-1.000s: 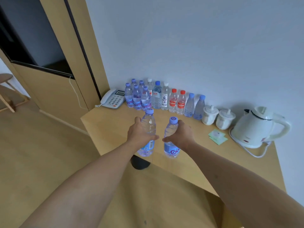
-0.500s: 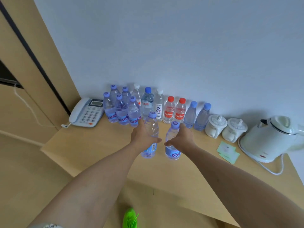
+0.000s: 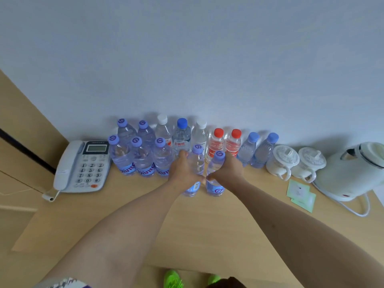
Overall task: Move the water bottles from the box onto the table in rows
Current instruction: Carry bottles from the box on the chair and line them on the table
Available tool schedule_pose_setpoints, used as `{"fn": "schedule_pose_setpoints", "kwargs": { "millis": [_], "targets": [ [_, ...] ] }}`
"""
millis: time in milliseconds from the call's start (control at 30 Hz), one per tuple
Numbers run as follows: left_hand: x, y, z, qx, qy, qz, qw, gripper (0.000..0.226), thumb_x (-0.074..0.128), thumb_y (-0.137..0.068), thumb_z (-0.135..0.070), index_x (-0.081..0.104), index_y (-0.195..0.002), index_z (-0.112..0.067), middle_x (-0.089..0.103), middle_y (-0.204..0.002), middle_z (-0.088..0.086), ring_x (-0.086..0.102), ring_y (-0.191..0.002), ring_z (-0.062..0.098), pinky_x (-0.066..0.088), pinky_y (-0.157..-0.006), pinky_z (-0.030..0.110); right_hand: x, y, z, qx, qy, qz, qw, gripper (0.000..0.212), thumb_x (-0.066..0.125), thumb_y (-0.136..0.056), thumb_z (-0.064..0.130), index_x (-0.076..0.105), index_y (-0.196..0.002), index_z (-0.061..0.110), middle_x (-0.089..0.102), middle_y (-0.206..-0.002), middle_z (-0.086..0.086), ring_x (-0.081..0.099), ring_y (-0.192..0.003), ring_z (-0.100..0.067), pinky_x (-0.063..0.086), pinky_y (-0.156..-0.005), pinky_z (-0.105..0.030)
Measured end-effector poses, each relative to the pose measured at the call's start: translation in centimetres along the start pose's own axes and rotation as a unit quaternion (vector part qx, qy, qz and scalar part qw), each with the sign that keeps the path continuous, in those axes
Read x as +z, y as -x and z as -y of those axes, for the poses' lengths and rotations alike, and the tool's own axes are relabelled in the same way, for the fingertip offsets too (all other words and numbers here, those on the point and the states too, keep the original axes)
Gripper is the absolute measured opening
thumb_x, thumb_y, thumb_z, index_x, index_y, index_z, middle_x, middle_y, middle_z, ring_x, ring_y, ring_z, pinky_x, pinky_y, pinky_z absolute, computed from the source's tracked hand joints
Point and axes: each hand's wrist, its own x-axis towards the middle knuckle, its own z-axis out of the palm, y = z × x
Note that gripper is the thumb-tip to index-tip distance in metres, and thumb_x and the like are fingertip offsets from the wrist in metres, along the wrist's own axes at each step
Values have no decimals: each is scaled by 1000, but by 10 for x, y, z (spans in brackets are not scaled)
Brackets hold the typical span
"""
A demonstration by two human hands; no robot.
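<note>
My left hand grips a clear water bottle with a purple cap, and my right hand grips a second one. Both bottles are upright, side by side, low over or on the wooden table, just in front of the rows. Against the wall stand several bottles: purple-capped ones at the left in two rows, then white-capped, blue-capped, red-capped and small blue ones. No box is in view.
A white desk phone lies at the table's left end. Two white lidded cups and a white kettle with its cord stand at the right, with green paper packets in front. Green shoes show below the table's edge.
Both hands have carried their bottles farther over the table toward the rows at the wall. The view has come closer and tilted down onto the table.
</note>
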Motion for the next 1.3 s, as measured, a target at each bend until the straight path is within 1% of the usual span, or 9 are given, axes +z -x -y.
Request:
{"fn": "schedule_pose_setpoints", "kwargs": {
  "millis": [133,467,633,733,833,900,967,1200,1300],
  "targets": [
    [0,-13,0,-6,-17,10,1000,85,96,-52,-39,37,-110,-18,60,-106,-1,60,-95,26,51,-78,39,5,-20,5,-18,-29,4,999,67,94,-46,22,45,-93,25,53,-81,14,48,-71,1,34,-52,-22],
    [-20,-32,-19,-16,-22,76,997,86,95,-54,-32,49,-126,-21,57,-115,-5,55,-107,18,48,-87,31,-4,-36,6,-42,-14,44,998,80,97,-49,27,46,-111,22,55,-90,11,58,-93,-19,43,-66,-27],
    [-40,-29,-33,11,-68,122,990,52,92,-48,-16,61,-89,-16,69,-92,0,67,-90,23,59,-73,39,-6,-33,9,-73,49,54,995,92,94,-56,36,44,-130,17,61,-107,2,58,-96,-21,46,-73,-32],
    [-45,-21,-38,23,-91,124,988,48,93,-48,-12,51,-70,-19,60,-75,-7,57,-70,17,43,-55,24,-11,-31,12,-76,64,85,991,80,88,-61,30,45,-127,17,62,-109,-1,60,-97,-22,52,-76,-35],
    [-51,-17,-43,22,-111,137,984,49,92,-50,-8,56,-80,-23,55,-82,-8,56,-75,18,46,-51,23,-21,-32,18,-82,89,103,987,53,77,-66,18,49,-112,17,59,-94,-1,59,-84,-20,53,-69,-36],
    [-58,-15,-49,11,-119,161,980,61,90,-54,-4,63,-104,-26,50,-93,-9,60,-84,20,59,-52,33,-26,-33,22,-88,103,105,985,40,71,-68,16,48,-101,17,55,-87,-1,54,-74,-16,49,-61,-33],
    [-63,-14,-52,18,-149,178,972,62,90,-56,-5,65,-108,-27,50,-98,-7,63,-85,24,63,-59,45,-29,-32,25,-93,104,96,986,35,71,-67,15,51,-96,15,54,-84,-1,51,-69,-13,50,-59,-33],
    [-62,-9,-50,66,-218,67,971,35,85,-63,-21,71,-96,-19,68,-96,2,64,-89,22,54,-70,29,-28,-23,27,-109,146,46,982,52,86,-65,49,54,-87,14,53,-75,3,52,-68,-14,33,-52,-26],
    [-67,-11,-54,69,-222,19,972,30,84,-66,-21,66,-89,-16,67,-94,3,65,-89,24,52,-71,30,-29,-21,30,-130,158,56,977,48,84,-70,44,55,-96,15,56,-84,2,54,-80,-19,36,-59,-27]
  ]
}}
